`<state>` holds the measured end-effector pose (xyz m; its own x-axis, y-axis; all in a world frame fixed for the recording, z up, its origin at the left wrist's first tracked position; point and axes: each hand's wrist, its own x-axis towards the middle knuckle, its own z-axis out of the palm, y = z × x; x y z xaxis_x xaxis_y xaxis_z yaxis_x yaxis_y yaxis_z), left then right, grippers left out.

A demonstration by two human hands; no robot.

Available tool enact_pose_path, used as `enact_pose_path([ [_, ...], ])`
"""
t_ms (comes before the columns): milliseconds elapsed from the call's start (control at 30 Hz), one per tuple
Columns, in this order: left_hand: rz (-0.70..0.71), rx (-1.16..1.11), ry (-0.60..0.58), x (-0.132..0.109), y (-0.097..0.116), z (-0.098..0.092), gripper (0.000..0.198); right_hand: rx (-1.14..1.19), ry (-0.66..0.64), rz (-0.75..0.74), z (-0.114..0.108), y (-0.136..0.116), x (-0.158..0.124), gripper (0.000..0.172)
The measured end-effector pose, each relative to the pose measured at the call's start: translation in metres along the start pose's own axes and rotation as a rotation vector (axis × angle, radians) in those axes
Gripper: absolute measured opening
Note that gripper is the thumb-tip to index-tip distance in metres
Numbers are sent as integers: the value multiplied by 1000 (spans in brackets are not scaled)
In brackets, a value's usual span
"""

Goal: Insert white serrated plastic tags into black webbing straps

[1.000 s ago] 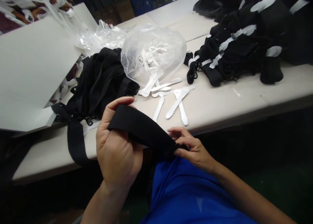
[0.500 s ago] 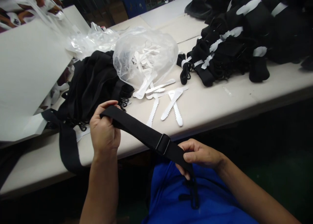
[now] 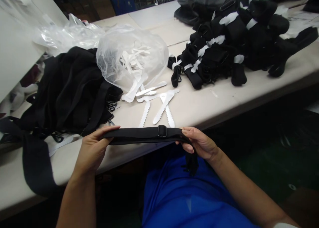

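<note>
A black webbing strap (image 3: 139, 135) with a black slide buckle (image 3: 161, 131) is stretched level between both hands, just above the near table edge. My left hand (image 3: 93, 150) pinches its left end, thumb on top. My right hand (image 3: 199, 143) grips the right end, and the strap's tail hangs down from it over my blue clothing. Several white serrated plastic strips (image 3: 159, 105) lie on the table just beyond the strap.
A loose heap of black straps (image 3: 72, 88) lies at the left, one hanging over the table edge. A clear plastic bag (image 3: 132, 57) holds more white strips. Bundled black straps with white strips (image 3: 224, 48) pile at the back right. A white board (image 3: 15, 55) leans far left.
The strap went from slanted to pulled level and taut. My left hand dropped lower; my right hand rose. The buckle now sits between the hands, and the view has shifted.
</note>
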<state>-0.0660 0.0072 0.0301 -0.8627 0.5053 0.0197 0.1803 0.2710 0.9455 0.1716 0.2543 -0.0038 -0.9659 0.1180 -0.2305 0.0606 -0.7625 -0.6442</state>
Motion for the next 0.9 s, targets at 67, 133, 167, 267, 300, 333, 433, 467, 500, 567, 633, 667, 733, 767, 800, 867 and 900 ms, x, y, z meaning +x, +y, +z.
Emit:
enact_pose_path([
  [67, -34, 27, -42, 0, -4, -2, 33, -30, 9, -27, 3, -4, 0, 24],
  [133, -5, 109, -115, -1, -5, -5, 28, -75, 24, -62, 5, -10, -4, 27],
  [167, 26, 157, -160, -3, -4, -7, 25, -107, 30, -80, 7, -12, -8, 28],
  [267, 139, 311, -377, -16, 10, -14, 23, -252, 11, -125, 13, -23, -28, 29],
  [300, 182, 358, -461, -23, 18, -15, 25, -314, -9, -137, 17, -28, -36, 28],
  [333, 225, 397, -530, -31, 26, -14, 32, -385, -30, -154, 22, -32, -45, 26],
  [433, 350, 434, -641, -57, 54, 3, 76, -630, -85, -245, 45, -42, -63, 26],
  [467, 399, 395, -679, -65, 62, 15, 90, -718, -105, -295, 54, -43, -65, 35],
  [500, 458, 322, -734, -72, 68, 29, 100, -804, -124, -352, 62, -42, -66, 46],
  [567, 590, 78, -833, -82, 76, 62, 103, -927, -135, -488, 75, -35, -65, 61],
  [633, 561, -152, -868, -87, 77, 94, 89, -893, -101, -619, 82, -23, -60, 58],
  [667, 488, -236, -857, -90, 75, 108, 84, -812, -72, -661, 84, -16, -56, 52],
  [733, 309, -383, -797, -95, 69, 129, 70, -586, 27, -732, 86, -3, -48, 39],
  [767, 233, -450, -765, -99, 66, 137, 62, -487, 99, -769, 87, 3, -43, 35],
  [800, 176, -508, -728, -103, 62, 143, 56, -418, 186, -811, 88, 8, -37, 31],
  [867, 117, -571, -665, -112, 56, 152, 52, -364, 370, -912, 89, 16, -25, 26],
  [900, 114, -568, -639, -116, 52, 155, 56, -367, 446, -960, 89, 19, -19, 24],
])
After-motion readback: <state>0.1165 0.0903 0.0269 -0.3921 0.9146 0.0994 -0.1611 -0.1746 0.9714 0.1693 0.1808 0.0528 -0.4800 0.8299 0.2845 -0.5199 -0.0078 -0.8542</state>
